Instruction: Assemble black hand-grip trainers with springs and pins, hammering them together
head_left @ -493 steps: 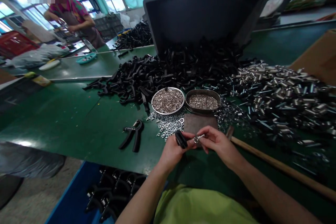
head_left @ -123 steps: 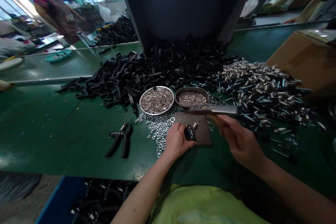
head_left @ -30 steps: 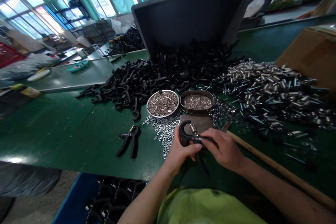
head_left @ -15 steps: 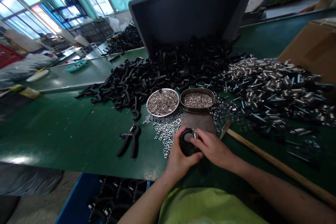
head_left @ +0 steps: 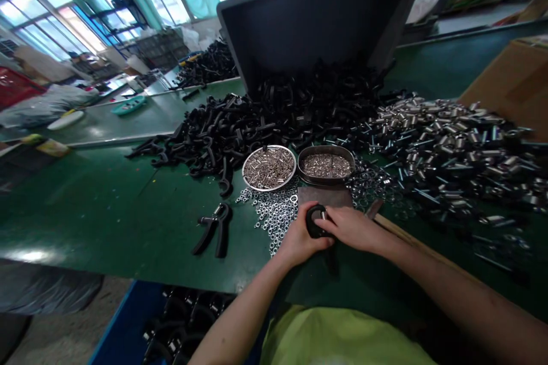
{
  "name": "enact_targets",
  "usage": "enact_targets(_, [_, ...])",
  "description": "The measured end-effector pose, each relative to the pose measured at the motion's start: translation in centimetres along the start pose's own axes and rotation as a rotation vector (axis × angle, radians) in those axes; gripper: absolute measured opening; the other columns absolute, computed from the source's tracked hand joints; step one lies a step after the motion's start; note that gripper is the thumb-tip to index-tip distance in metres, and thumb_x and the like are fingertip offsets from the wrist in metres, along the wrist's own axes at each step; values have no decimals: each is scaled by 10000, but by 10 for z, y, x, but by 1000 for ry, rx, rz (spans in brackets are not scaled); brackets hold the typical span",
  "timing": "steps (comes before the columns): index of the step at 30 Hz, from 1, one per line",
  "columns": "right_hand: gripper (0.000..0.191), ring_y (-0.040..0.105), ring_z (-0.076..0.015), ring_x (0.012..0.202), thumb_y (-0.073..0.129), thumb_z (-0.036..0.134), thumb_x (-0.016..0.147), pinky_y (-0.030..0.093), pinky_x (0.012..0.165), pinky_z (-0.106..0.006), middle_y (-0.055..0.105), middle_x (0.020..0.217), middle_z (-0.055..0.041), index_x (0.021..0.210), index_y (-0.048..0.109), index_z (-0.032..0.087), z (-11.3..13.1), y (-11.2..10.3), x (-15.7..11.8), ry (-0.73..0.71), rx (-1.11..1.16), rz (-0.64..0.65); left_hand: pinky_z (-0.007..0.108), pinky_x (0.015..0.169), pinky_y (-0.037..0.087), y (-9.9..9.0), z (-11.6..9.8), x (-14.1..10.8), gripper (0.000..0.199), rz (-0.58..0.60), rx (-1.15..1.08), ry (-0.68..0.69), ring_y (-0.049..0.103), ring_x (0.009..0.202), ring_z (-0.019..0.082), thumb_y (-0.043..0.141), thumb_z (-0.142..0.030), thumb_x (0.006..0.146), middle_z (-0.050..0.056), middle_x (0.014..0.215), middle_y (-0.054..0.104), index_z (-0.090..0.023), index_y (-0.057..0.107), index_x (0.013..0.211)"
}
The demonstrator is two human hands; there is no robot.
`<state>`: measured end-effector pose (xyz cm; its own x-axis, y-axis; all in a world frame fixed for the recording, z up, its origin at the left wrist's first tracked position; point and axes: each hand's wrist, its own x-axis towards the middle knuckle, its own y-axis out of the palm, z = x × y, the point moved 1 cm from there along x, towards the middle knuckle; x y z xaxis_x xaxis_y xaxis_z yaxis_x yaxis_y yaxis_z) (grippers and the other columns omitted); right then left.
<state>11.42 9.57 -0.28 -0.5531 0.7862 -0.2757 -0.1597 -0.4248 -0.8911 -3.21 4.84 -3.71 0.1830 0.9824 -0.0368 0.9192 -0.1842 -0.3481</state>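
Clamp (head_left: 312,228) pinched by left hand (head_left: 299,240) and right hand (head_left: 353,228) near edge of plate (head_left: 325,196); tabletop (head_left: 128,217) stretches left.

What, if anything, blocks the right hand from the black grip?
Nothing visible: the right hand is already on the black grip, by its spring, with the left hand around the other side. The hammer lies beyond the right wrist, not between.

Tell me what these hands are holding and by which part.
The left hand holds a black curved piece around its outer curve; the right hand grips it near the metal spring. The exact right-hand contact is hidden.
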Motion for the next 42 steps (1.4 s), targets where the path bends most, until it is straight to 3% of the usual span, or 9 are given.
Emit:
enact_targets(3, [352, 653, -256, 803, 437, 459, 884, 419, 658, -319, 703, 857, -98, 870, 668, 193, -9, -14, 25, 3, -152, 0, 348, 870, 462, -24, 6, 24, 508, -136, 263, 107, 565, 1001, 206, 700, -278, 723, 67, 1087, 585, -202, 504, 1185])
enact_targets(7, [226, 610, -206, 911, 457, 283, 894, 417, 723, -287, 692, 950, -55, 914, 676, 229, 3, -29, 71, -105, -179, -198, 358, 876, 445, -80, 13, 52, 216, -429, 668, 92, 545, 998, 221, 561, -219, 834, 92, 1019, 600, -171, 614, 1038])
enact_targets(12, [265, 498, -236, 1078, 434, 176, 884, 414, 816, -311, 650, 1041, -116, 942, 692, 178, 35, -32, 131, -190, -197, -283, 317, 836, 438, -117, 18, 77, 169, -351, 964, -108, 558, 967, 226, 591, -203, 801, 82, 964, 618, -191, 672, 950])
enact_targets(20, [183, 558, -239, 988, 523, 203, 843, 429, 759, -295, 674, 959, -128, 847, 700, 156, 42, -27, 162, -169, -142, -301, 266, 676, 406, -113, 20, 87, 131, -361, 962, -144, 585, 864, 193, 549, -274, 836, 47, 964, 635, -228, 669, 862])
enact_targets(27, [260, 603, -213, 906, 494, 219, 874, 408, 730, -283, 682, 972, -109, 1103, 599, 155, 35, -31, 156, -138, -2, -369, 255, 657, 372, -123, 16, 86, 175, -496, 848, -216, 598, 772, 186, 586, -379, 815, 42, 807, 668, -209, 626, 824])
enact_targets(31, [308, 616, -169, 908, 420, 171, 904, 404, 748, -253, 689, 1014, -59, 1165, 583, 192, 27, -40, 133, -174, 80, -378, 238, 641, 386, -120, 10, 76, 190, -558, 654, -170, 599, 687, 160, 568, -385, 824, 21, 735, 672, -202, 616, 847])
enact_targets(36, [283, 623, -179, 928, 422, 135, 874, 413, 769, -274, 693, 1023, -69, 1031, 649, 195, -7, -23, 81, -173, 36, -240, 221, 547, 410, -96, 10, 45, 265, -354, 265, -135, 546, 531, 113, 482, -342, 858, 1, 709, 659, -180, 661, 968])
enact_targets(39, [259, 647, -224, 784, 469, 136, 824, 415, 673, -312, 708, 873, -94, 1008, 641, 194, -29, -7, 52, -113, -46, -145, 218, 512, 414, -74, 12, 22, 329, -175, 112, -175, 554, 531, 110, 450, -277, 864, 8, 773, 669, -184, 594, 1144])
enact_targets(42, [234, 641, -212, 715, 480, 152, 809, 402, 616, -293, 700, 813, -65, 962, 642, 221, -40, -2, 36, -85, -27, -81, 215, 524, 435, -54, 14, 4, 273, -68, -10, -227, 607, 591, 122, 488, -286, 852, 8, 818, 688, -196, 572, 1096])
